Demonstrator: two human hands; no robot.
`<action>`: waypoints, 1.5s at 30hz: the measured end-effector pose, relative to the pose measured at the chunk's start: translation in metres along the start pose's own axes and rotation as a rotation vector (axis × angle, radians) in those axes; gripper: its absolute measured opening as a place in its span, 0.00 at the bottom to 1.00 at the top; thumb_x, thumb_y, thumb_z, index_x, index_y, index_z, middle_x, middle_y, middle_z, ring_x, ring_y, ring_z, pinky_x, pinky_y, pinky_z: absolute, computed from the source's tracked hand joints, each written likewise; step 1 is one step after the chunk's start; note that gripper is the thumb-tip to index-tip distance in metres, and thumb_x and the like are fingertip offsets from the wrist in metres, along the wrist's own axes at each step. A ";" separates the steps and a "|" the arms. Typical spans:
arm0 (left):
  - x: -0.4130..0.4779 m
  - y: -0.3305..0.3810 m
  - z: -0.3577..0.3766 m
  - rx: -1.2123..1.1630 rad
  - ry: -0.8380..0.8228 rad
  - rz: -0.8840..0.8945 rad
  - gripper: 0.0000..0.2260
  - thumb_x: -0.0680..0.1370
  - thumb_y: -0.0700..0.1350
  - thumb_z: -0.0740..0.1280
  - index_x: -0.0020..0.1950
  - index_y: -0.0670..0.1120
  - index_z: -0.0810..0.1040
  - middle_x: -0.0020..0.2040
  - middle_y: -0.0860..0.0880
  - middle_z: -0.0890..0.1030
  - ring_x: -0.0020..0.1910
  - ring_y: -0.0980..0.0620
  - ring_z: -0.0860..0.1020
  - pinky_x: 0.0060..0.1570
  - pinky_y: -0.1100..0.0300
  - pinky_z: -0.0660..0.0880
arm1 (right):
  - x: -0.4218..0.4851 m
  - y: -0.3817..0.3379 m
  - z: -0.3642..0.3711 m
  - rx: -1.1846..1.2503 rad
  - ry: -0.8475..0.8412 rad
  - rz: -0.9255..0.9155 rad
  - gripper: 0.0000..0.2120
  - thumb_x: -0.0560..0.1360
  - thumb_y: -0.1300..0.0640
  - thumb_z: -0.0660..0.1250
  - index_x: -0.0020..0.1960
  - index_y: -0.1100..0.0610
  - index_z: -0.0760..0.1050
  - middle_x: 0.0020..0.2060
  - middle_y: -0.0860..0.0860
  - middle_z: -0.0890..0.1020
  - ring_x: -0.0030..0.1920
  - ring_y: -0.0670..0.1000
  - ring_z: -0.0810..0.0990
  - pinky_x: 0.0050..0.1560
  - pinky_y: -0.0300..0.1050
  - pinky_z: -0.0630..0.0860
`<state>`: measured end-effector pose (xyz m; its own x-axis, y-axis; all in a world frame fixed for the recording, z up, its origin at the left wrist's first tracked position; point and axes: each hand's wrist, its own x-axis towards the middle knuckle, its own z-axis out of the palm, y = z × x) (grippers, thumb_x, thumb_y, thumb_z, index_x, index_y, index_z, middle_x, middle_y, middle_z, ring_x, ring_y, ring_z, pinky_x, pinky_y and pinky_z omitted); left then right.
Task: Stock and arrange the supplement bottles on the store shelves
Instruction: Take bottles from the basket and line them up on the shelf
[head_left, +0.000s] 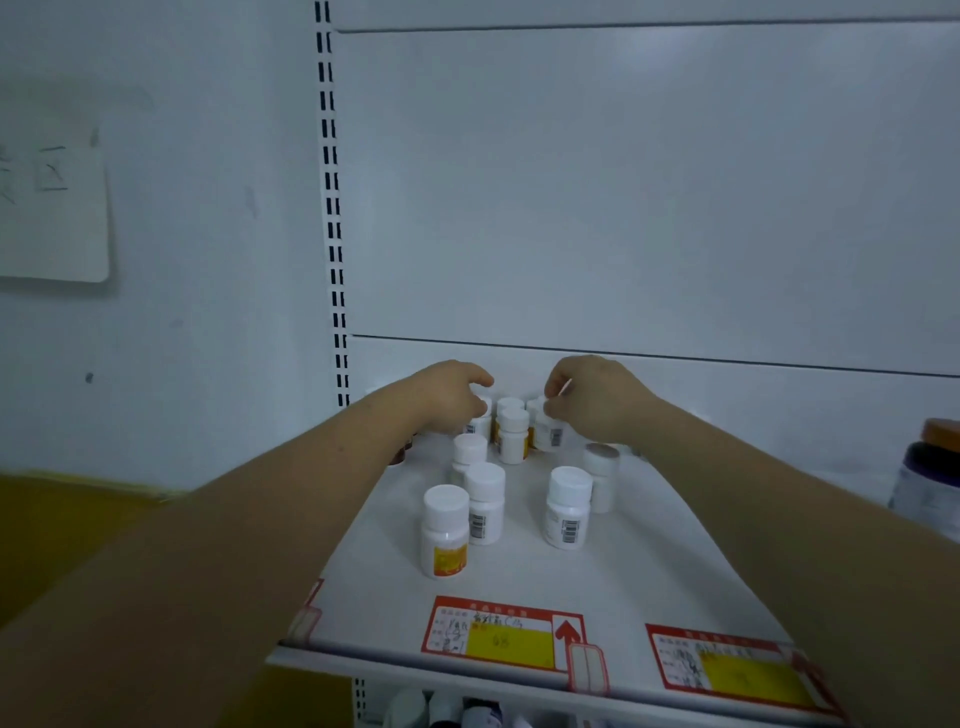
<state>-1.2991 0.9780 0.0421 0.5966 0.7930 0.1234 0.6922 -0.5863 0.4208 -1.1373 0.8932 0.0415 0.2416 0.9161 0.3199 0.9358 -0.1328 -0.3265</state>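
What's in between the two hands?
Two white-capped bottles, one behind the other, stand on the shelf between the left hand and right hand, in the head view.

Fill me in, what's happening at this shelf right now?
A person is arranging small white bottles on a white shelf. The left hand grips the back-left bottle, and the right hand holds the back-right bottle. Several front bottles stand upright, loosely spaced, nearer the edge. A large jar sits at the far right.
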 end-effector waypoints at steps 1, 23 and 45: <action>0.004 0.000 0.001 0.024 -0.015 -0.010 0.20 0.80 0.44 0.62 0.72 0.50 0.67 0.72 0.46 0.67 0.66 0.48 0.70 0.57 0.62 0.65 | -0.002 0.000 -0.004 0.077 0.037 0.005 0.04 0.75 0.56 0.65 0.49 0.52 0.74 0.51 0.50 0.77 0.46 0.49 0.74 0.42 0.40 0.68; -0.047 0.025 -0.022 -1.445 0.158 0.083 0.13 0.79 0.32 0.55 0.51 0.46 0.76 0.54 0.42 0.74 0.50 0.42 0.78 0.39 0.45 0.81 | -0.044 -0.002 -0.022 1.473 -0.051 0.080 0.07 0.79 0.61 0.61 0.53 0.52 0.74 0.50 0.56 0.79 0.47 0.57 0.80 0.40 0.47 0.79; -0.067 0.017 0.005 -1.556 0.010 0.247 0.11 0.81 0.40 0.56 0.54 0.45 0.78 0.53 0.41 0.82 0.50 0.42 0.82 0.42 0.50 0.80 | -0.056 -0.010 -0.026 1.555 -0.118 0.043 0.08 0.79 0.57 0.60 0.52 0.54 0.78 0.47 0.55 0.78 0.48 0.56 0.78 0.43 0.47 0.81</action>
<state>-1.3252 0.9140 0.0363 0.6204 0.7118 0.3293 -0.5014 0.0371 0.8644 -1.1532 0.8336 0.0503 0.1699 0.9554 0.2416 -0.2644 0.2803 -0.9228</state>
